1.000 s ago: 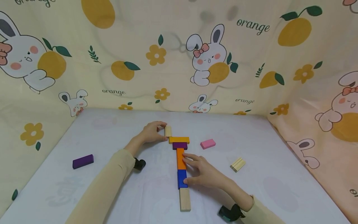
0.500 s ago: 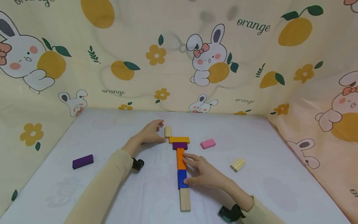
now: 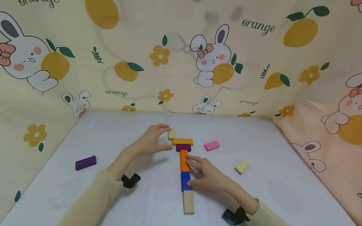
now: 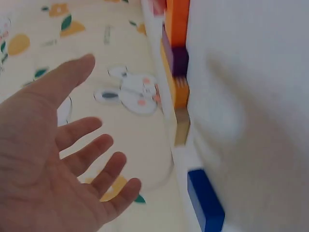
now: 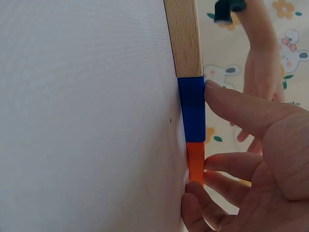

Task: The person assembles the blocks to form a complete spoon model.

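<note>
A line of wooden blocks runs down the table's middle: plain wood (image 3: 188, 203), blue (image 3: 185, 179), orange (image 3: 183, 161), then purple (image 3: 183, 147) and yellow (image 3: 182, 142) set crosswise. A pale grooved block (image 3: 171, 134) adjoins the yellow one's left end. My left hand (image 3: 148, 141) hovers left of this far end, fingers spread, holding nothing; its fingertips partly overlap the grooved block in the head view. With its thumb on the blue block and fingers on the orange one, my right hand (image 3: 210, 175) rests against the line's right side.
A purple block (image 3: 86, 163) lies at left, a pink block (image 3: 211, 145) right of the line, and another grooved block (image 3: 242, 167) farther right. The left wrist view shows a separate blue block (image 4: 206, 200), hidden in the head view. Patterned cloth (image 3: 175, 62) backs the table.
My left hand has come away from the grooved block, lifted off the table and drawn nearer with fingers spread. The grooved block stays at the yellow block's end. My right hand has stayed put.
</note>
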Available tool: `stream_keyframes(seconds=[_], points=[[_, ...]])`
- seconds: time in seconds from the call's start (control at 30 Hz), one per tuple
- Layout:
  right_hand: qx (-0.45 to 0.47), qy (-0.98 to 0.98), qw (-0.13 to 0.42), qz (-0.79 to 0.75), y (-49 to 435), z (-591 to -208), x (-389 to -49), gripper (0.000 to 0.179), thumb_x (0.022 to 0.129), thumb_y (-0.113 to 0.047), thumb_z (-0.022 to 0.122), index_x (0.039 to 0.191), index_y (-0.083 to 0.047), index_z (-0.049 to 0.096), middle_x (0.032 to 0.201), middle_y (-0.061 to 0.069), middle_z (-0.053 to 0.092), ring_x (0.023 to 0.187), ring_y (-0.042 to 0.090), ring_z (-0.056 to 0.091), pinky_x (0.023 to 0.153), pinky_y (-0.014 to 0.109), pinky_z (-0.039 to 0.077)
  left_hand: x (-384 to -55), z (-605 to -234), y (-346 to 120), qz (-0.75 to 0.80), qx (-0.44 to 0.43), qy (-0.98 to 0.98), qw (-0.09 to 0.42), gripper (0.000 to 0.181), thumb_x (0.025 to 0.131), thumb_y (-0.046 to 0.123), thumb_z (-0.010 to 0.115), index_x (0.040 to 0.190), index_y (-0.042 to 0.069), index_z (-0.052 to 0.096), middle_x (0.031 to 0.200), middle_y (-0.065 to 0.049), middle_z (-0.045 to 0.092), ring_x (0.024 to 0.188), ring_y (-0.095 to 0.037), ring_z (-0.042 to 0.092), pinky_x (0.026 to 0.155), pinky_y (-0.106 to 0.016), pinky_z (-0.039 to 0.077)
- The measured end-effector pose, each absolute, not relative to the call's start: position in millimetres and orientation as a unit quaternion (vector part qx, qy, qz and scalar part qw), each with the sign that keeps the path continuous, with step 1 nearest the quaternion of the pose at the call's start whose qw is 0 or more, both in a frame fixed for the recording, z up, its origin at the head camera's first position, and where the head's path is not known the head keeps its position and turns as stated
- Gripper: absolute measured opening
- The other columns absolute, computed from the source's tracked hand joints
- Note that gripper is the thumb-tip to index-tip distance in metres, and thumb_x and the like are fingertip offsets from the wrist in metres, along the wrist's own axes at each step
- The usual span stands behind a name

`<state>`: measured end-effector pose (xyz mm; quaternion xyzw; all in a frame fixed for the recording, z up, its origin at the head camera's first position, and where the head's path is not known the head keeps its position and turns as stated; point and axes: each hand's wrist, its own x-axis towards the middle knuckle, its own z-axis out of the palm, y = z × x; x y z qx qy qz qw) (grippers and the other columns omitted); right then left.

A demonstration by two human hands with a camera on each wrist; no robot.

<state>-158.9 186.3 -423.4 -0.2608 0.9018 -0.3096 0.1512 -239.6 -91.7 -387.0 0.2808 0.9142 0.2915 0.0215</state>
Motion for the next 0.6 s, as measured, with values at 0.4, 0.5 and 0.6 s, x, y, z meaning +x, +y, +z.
stream_keyframes(seconds=[0.4, 0.5, 0.6], points=[[-0.270, 0.901, 0.143, -0.308, 189, -422, -159, 0.077, 0.084, -0.043, 0.077, 0.149, -0.014, 0.045, 0.155, 0.005, 0.033, 0.139, 0.034, 0.029, 0.106, 0.058, 0.033, -195, -404, -58, 0.257, 0.294, 0.919, 0.063, 0.097, 0.072, 0.062, 0.078, 0.151, 0.019, 0.042, 0.155, -0.006, 0.034, 0.136, -0.041, 0.031, 0.103, -0.060, 0.035], [-0.272, 0.900, 0.144, -0.310, 189, -422, -160, 0.078, 0.085, -0.043, 0.077, 0.149, -0.013, 0.045, 0.155, 0.006, 0.034, 0.139, 0.035, 0.029, 0.106, 0.059, 0.032, -190, -410, -52, 0.238, 0.295, 0.923, 0.065, 0.100, 0.070, 0.068, 0.076, 0.151, 0.021, 0.041, 0.155, -0.005, 0.034, 0.133, -0.038, 0.032, 0.103, -0.057, 0.036], [-0.273, 0.899, 0.144, -0.311, 189, -422, -159, 0.078, 0.085, -0.042, 0.076, 0.149, -0.012, 0.044, 0.155, 0.007, 0.033, 0.139, 0.036, 0.028, 0.106, 0.060, 0.031, -185, -413, -48, 0.217, 0.295, 0.928, 0.066, 0.102, 0.067, 0.072, 0.074, 0.151, 0.024, 0.042, 0.156, -0.004, 0.032, 0.133, -0.037, 0.029, 0.105, -0.060, 0.031]])
